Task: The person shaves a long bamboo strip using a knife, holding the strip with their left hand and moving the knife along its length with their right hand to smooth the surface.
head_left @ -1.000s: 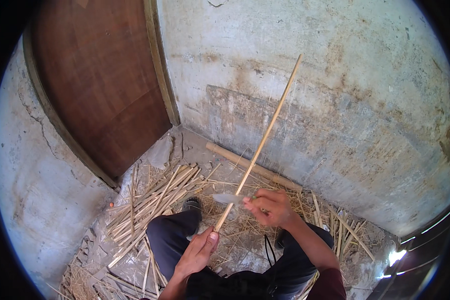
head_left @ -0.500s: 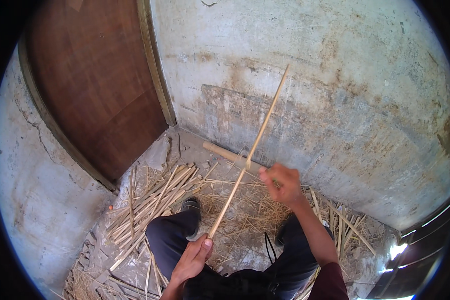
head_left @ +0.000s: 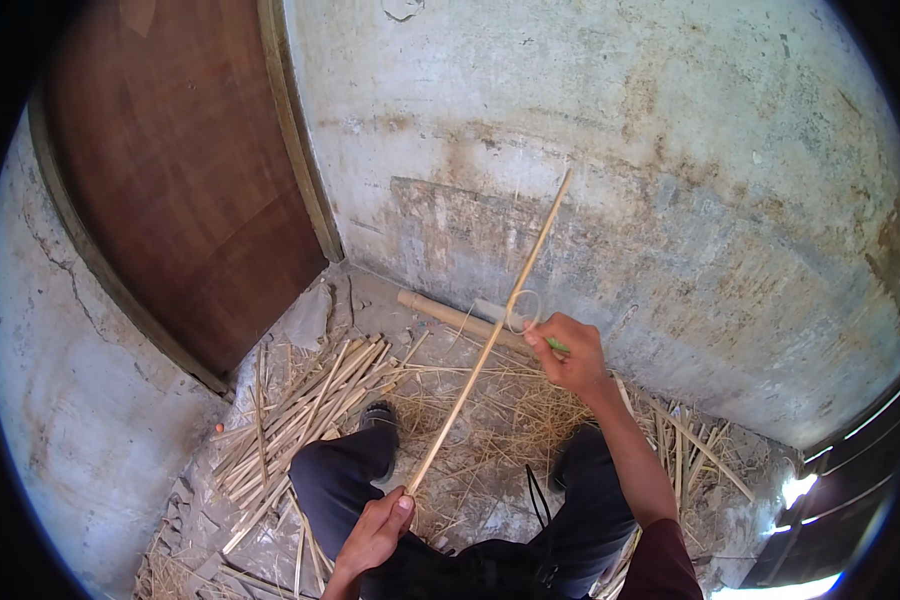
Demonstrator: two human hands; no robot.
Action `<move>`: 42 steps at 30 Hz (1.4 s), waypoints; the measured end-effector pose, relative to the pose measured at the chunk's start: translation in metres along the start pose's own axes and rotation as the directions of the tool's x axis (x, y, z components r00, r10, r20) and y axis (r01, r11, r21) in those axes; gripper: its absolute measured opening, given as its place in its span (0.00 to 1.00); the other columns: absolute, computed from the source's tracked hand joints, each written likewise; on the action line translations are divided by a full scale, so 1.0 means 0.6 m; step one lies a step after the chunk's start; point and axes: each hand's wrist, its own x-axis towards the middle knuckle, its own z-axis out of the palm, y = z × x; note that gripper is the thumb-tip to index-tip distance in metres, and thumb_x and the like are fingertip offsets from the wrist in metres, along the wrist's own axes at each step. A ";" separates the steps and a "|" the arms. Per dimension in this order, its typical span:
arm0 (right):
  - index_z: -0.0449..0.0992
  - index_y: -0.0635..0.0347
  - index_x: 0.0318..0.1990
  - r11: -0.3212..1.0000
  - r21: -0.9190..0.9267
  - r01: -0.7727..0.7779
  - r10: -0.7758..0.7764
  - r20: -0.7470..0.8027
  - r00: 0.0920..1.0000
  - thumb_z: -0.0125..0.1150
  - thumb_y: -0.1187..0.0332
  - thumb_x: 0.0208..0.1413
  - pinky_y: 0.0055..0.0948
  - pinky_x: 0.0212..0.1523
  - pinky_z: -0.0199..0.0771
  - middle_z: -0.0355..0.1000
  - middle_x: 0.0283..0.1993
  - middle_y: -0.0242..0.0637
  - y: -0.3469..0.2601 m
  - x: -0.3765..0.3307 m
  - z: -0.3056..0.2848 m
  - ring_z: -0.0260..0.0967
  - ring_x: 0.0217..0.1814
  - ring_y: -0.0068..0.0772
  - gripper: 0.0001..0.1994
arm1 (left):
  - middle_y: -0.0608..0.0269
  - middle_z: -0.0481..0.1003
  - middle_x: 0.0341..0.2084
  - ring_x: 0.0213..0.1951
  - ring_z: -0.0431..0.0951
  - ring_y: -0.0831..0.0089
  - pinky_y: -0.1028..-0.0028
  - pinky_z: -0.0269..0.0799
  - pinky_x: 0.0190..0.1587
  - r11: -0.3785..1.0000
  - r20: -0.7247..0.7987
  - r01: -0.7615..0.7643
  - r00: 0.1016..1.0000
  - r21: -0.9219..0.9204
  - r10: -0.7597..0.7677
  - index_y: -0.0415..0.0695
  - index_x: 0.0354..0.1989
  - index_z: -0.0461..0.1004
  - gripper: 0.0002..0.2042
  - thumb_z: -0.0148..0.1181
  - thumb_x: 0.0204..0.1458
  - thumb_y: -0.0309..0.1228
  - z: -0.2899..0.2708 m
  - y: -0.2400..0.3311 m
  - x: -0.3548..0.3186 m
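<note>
A long thin bamboo strip (head_left: 467, 390) slants up and away toward the wall. Its near end is pinched in my left hand (head_left: 373, 530), above my left thigh. My right hand (head_left: 567, 350) is closed on a knife with a green handle (head_left: 557, 345). The knife's pale, broad blade (head_left: 490, 311) crosses the strip around the middle of its length. A thin curled shaving (head_left: 524, 310) loops beside the strip, close to my right fingers. My fingers hide part of the handle.
Split bamboo strips (head_left: 300, 415) lie heaped at the left, with more pieces (head_left: 685, 445) at the right. A thick bamboo pole (head_left: 432, 306) rests on the floor near the stained wall (head_left: 670, 200). Fine shavings (head_left: 530, 415) litter the floor between my legs. A brown door (head_left: 180, 190) stands at far left.
The strip's far end has come lower and nearer, and my left hand has moved slightly down and left. The shaving's curl shows more clearly beside the strip. Both hands keep their hold.
</note>
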 end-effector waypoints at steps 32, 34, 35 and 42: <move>0.83 0.55 0.42 0.770 -0.269 -0.579 0.425 -0.462 0.779 0.67 0.61 0.67 0.43 0.42 0.79 0.85 0.39 0.50 0.303 -0.055 -0.141 0.84 0.40 0.54 0.08 | 0.54 0.72 0.19 0.22 0.73 0.57 0.58 0.67 0.31 0.970 0.085 0.088 0.990 0.226 -0.109 0.38 0.39 0.72 0.18 0.50 0.76 0.41 -0.035 -0.055 -0.084; 0.84 0.53 0.43 0.443 -0.518 -0.732 0.710 -0.295 0.639 0.68 0.59 0.64 0.44 0.41 0.80 0.85 0.37 0.49 0.313 -0.084 -0.135 0.83 0.38 0.52 0.09 | 0.51 0.72 0.19 0.23 0.75 0.51 0.56 0.67 0.31 0.955 0.020 0.088 0.995 0.285 -0.098 0.39 0.38 0.72 0.18 0.53 0.75 0.41 -0.042 -0.051 -0.091; 0.84 0.53 0.43 0.427 -0.530 -0.733 0.710 -0.306 0.634 0.68 0.59 0.64 0.44 0.41 0.80 0.85 0.37 0.49 0.343 -0.117 -0.158 0.83 0.38 0.52 0.09 | 0.48 0.73 0.19 0.24 0.76 0.46 0.54 0.68 0.31 0.937 0.004 0.061 0.998 0.343 -0.067 0.39 0.37 0.73 0.17 0.56 0.74 0.41 -0.040 -0.046 -0.081; 0.85 0.53 0.43 0.312 -0.812 -0.493 0.946 0.220 0.237 0.69 0.59 0.59 0.49 0.43 0.82 0.84 0.35 0.48 0.375 -0.168 -0.119 0.84 0.40 0.53 0.11 | 0.45 0.81 0.26 0.32 0.83 0.39 0.46 0.75 0.36 0.759 -0.383 0.152 0.913 0.634 0.138 0.42 0.38 0.76 0.09 0.65 0.66 0.34 -0.015 -0.028 -0.026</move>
